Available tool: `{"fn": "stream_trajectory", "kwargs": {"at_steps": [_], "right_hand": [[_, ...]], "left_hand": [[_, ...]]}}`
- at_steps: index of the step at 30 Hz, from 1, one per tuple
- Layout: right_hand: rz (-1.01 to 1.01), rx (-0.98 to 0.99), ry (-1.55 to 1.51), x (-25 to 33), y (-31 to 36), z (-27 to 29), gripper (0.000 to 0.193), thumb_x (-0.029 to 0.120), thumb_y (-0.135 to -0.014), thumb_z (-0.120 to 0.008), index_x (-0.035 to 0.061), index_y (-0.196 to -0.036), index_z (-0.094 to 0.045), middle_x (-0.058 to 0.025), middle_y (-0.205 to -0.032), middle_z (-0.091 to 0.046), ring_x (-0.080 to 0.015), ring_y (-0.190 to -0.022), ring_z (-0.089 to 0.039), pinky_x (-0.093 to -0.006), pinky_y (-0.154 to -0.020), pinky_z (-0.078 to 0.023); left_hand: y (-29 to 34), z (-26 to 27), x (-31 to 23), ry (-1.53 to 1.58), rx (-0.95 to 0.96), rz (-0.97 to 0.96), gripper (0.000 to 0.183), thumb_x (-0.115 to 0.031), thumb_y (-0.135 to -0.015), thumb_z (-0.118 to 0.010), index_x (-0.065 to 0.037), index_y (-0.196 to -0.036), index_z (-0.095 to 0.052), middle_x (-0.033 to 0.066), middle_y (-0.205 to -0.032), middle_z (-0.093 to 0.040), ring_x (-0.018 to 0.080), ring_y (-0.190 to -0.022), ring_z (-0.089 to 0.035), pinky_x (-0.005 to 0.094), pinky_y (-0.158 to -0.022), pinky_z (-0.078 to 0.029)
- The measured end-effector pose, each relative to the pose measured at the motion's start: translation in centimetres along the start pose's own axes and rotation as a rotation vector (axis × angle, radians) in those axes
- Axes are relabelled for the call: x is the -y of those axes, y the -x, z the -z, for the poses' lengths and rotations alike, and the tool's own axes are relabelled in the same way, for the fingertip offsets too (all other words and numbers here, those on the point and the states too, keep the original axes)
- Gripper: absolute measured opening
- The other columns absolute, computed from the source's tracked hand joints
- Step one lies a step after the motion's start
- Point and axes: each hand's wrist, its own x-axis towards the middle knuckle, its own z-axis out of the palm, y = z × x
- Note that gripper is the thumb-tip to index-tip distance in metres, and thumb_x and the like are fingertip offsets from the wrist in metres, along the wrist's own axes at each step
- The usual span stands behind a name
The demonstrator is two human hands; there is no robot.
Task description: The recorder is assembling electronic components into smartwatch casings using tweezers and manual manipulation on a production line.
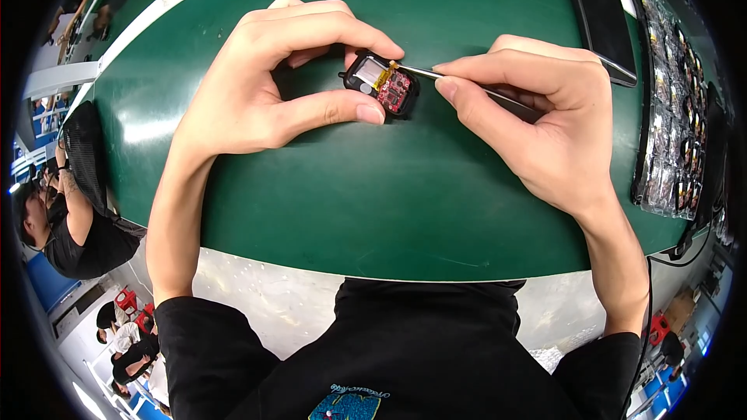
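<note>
My left hand grips a small black device housing by its edges, thumb on the near side and fingers on the far side. Inside the housing lie a silver battery-like block, yellow tape and a red circuit board with dark chips. My right hand pinches a pair of thin metal tweezers. Their tips reach the far edge of the housing, close to the yellow piece; whether they grasp anything is too small to tell.
The green tabletop spreads under both hands. On the right stands a black tray of clear-bagged small parts, with a long black object beside it at the back. A black mesh item and a seated person are at the left.
</note>
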Motion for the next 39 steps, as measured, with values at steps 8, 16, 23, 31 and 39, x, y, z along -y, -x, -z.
{"fn": "stream_trajectory", "kwargs": {"at_steps": [8, 16, 23, 31, 39], "right_hand": [[0.014, -0.01, 0.008, 0.0, -0.05, -0.15, 0.015, -0.001, -0.088, -0.084, -0.0026, -0.103, -0.086, -0.0002, -0.068, -0.062, -0.0027, -0.058, -0.048, -0.0241, -0.052, -0.029], [0.047, -0.015, 0.035, -0.12, -0.01, -0.28, 0.015, -0.002, -0.088, -0.083, -0.0027, -0.103, -0.086, -0.0002, -0.068, -0.062, -0.003, -0.057, -0.048, -0.0245, -0.052, -0.028], [-0.005, -0.007, -0.059, -0.18, 0.04, -0.05, 0.012, -0.002, -0.091, -0.083, -0.0036, -0.103, -0.085, -0.0016, -0.068, -0.064, -0.0038, -0.058, -0.049, -0.0251, -0.052, -0.029], [-0.008, -0.016, -0.037, 0.18, -0.13, -0.02, 0.012, -0.002, -0.091, -0.083, -0.0038, -0.103, -0.085, -0.0013, -0.069, -0.063, -0.0034, -0.059, -0.049, -0.0247, -0.053, -0.029], [-0.022, -0.074, 0.002, 0.45, 0.39, -0.05, 0.011, -0.004, -0.088, -0.081, -0.0045, -0.099, -0.085, -0.0016, -0.068, -0.065, -0.0026, -0.055, -0.049, -0.0235, -0.051, -0.031]], "left_hand": [[0.02, -0.05, 0.16, -0.012, 0.002, -0.023, 0.058, -0.038, -0.076, -0.097, -0.005, -0.121, -0.082, 0.0045, -0.095, -0.075, 0.0164, -0.077, -0.055, 0.0328, -0.076, -0.036], [-0.02, -0.01, -0.1, -0.005, 0.005, 0.0, 0.058, -0.039, -0.076, -0.097, -0.004, -0.12, -0.082, 0.0045, -0.094, -0.075, 0.0163, -0.077, -0.054, 0.0328, -0.076, -0.036], [0.07, 0.16, 0.0, 0.021, 0.014, 0.051, 0.062, -0.044, -0.077, -0.095, -0.003, -0.121, -0.083, 0.0033, -0.092, -0.073, 0.0153, -0.074, -0.047, 0.0329, -0.075, -0.034], [0.03, 0.16, -0.04, 0.033, 0.012, 0.052, 0.062, -0.044, -0.077, -0.095, -0.003, -0.122, -0.083, 0.0031, -0.091, -0.073, 0.0151, -0.075, -0.047, 0.0327, -0.075, -0.035], [-0.09, 0.19, -0.49, -0.005, 0.015, 0.064, 0.059, -0.042, -0.076, -0.096, -0.004, -0.12, -0.084, 0.0041, -0.093, -0.075, 0.0163, -0.077, -0.05, 0.0331, -0.075, -0.036]]}}
